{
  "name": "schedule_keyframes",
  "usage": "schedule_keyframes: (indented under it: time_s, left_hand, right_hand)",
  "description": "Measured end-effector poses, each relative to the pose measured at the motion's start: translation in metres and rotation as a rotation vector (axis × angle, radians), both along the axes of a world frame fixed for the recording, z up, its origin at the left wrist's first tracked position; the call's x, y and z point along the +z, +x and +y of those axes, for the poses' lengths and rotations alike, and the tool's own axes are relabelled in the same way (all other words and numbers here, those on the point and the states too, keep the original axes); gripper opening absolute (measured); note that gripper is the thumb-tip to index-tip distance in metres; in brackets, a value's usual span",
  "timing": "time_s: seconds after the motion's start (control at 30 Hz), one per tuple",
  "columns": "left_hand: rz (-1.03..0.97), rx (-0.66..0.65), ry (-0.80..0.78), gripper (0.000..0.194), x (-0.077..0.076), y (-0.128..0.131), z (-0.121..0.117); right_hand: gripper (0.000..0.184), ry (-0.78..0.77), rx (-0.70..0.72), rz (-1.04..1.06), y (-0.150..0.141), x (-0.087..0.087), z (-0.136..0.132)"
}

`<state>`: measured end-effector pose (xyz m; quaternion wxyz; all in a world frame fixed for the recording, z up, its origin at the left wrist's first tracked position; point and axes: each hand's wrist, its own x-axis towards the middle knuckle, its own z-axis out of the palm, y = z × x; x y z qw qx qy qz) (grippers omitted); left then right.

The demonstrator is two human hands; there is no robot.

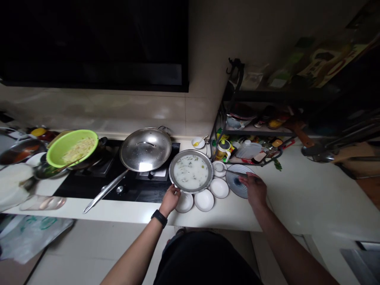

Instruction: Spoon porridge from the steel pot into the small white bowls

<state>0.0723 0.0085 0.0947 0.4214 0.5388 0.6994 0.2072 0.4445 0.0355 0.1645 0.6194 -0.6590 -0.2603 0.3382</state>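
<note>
A metal basin point(211, 168) holds a milky white liquid with green bits floating in it. My left hand point(170, 199), with a dark watch at the wrist, is closed at the basin's near left rim. On the right, my right hand point(255, 188) is wrapped round the dark handle of a ladle point(234, 172). The ladle's head seems to be over a small white bowl point(220, 174) beside the basin. Three more white bowls, a right one point(219, 188), a middle one point(204, 200) and a left one point(184, 202), curve round the basin. A blue-grey patterned plate point(237, 186) lies beneath my right hand.
A lidded pan point(145, 152) with a long handle point(103, 192) sits on the black stove point(130, 192). Left of it is a green basin point(57, 152) of pale shreds. A seasoning rack point(258, 133) stands behind the plate; a small dish point(198, 142) with a yellow spoon is nearby.
</note>
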Motion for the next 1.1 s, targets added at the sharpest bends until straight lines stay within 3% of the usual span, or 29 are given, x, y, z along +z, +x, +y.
schedule_keyframes:
  time_s: [0.27,0.5,0.6,0.73,0.9,1.0,1.1]
  left_hand:
    - [-0.003,0.002,0.012,0.013,0.004,0.002,0.001]
    - [0.004,0.02,-0.002,0.015,0.002,0.003,0.0]
    - [-0.001,0.033,-0.001,0.014,0.001,0.004,0.0]
    - [-0.016,0.03,-0.003,0.014,0.001,0.004,0.0]
    - [-0.023,0.009,0.012,0.015,0.002,0.003,0.0]
    - [-0.018,0.011,0.012,0.016,0.002,0.003,0.0]
    - [-0.014,0.013,0.006,0.017,0.003,0.003,-0.001]
  right_hand:
    - [0.043,-0.082,0.181,-0.338,0.005,-0.015,0.007]
    - [0.03,0.128,0.595,-0.895,0.002,-0.003,-0.008]
    - [0.031,0.18,0.692,-1.001,-0.011,0.004,-0.02]
    - [0.033,0.229,0.709,-0.966,-0.036,0.005,-0.029]
    - [0.033,0.225,0.73,-0.846,-0.06,-0.006,-0.027]
    - [0.036,0.116,0.652,-0.684,-0.067,-0.017,-0.025]
    - [0.045,-0.046,0.498,-0.38,-0.069,-0.025,-0.025]
